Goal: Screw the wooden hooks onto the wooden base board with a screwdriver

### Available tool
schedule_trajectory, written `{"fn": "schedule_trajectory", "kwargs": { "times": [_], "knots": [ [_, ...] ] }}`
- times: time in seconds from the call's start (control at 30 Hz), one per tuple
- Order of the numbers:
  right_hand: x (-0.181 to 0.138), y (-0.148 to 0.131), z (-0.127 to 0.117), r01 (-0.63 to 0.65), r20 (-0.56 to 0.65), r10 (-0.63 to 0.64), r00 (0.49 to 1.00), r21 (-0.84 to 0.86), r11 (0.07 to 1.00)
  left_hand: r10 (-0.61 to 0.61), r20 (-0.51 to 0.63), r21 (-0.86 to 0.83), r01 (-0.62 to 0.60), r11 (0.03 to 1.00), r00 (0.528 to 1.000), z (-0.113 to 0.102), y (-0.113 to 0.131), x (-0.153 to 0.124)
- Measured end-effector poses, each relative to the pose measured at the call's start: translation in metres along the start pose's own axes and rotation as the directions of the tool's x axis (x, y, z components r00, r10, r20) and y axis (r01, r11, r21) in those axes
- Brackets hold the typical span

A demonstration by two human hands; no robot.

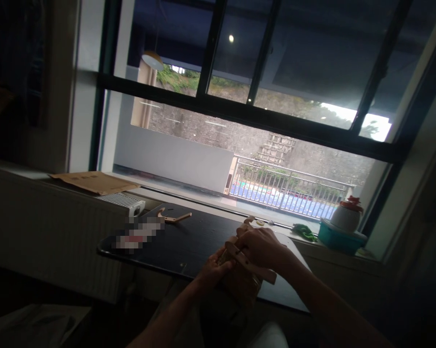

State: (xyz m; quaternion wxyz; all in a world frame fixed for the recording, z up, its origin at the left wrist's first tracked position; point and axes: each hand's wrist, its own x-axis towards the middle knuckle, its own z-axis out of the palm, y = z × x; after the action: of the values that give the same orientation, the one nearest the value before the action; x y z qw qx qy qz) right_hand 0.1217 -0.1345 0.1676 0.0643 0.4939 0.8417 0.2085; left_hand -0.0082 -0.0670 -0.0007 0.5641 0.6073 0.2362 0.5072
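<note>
Both of my hands close around a small wooden model [244, 276] made of flat plywood pieces, held over the near edge of a dark table [189, 246]. My left hand [213, 270] grips its lower left side from below. My right hand [262, 247] wraps over its top, with a slotted wooden strip [252, 265] sticking out under the fingers toward the right. A loose curved wooden piece [174, 217] lies on the far left of the table, apart from both hands.
A large dark-framed window [247, 116] fills the wall ahead. On the sill stand a teal box [340, 239] with a white, red-topped jar [347, 214], and a green object [304, 233]. A brown envelope [94, 181] lies above a white radiator [58, 227] at left.
</note>
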Motion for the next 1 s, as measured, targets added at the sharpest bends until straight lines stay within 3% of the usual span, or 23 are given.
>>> {"fn": "schedule_trajectory", "kwargs": {
  "times": [0.4, 0.77, 1.0],
  "knots": [
    [0.008, 0.001, 0.005, 0.138, -0.008, -0.14, 0.99, -0.12, 0.983, -0.023, -0.015, 0.0, 0.023, 1.0, 1.0, -0.002, -0.006, 0.005],
    [0.009, 0.008, 0.007, -0.039, 0.006, 0.039, 0.999, -0.004, 0.999, -0.038, -0.002, -0.035, 0.038, 0.999, 0.999, 0.0, -0.008, 0.004],
    [-0.002, 0.002, -0.009, 0.042, -0.004, -0.042, 0.999, 0.01, 0.999, -0.036, 0.004, -0.007, 0.036, 0.999, 0.999, -0.005, -0.013, 0.012]
  ]
}}
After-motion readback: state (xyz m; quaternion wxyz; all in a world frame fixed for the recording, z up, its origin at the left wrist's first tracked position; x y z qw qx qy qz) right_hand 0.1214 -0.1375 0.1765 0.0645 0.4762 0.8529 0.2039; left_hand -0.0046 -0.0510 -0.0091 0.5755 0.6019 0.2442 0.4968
